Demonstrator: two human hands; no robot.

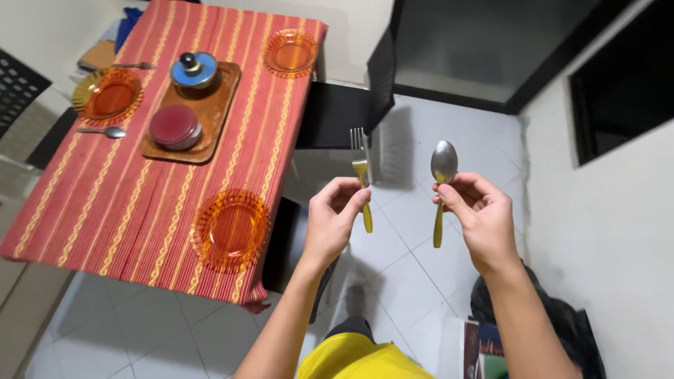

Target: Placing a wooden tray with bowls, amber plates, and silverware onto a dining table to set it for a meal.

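Note:
My left hand (333, 217) holds a fork (361, 168) upright by its gold handle, tines up. My right hand (479, 214) pinches a spoon (443, 163) with a gold handle, bowl up. Both are raised over the white tiled floor, to the right of a table with a red and yellow striped cloth (119, 196). The nearest thing on the table is an amber glass plate (230, 228) at the near right corner.
Two more amber plates (107, 95) (291, 52) sit on the table. A wooden tray (210, 116) carries a blue-lidded pot (194, 69) and a red-lidded container (174, 126). A fork (133, 66) and a spoon (104, 131) flank the left plate. Black chairs (344, 112) stand at the table's right side.

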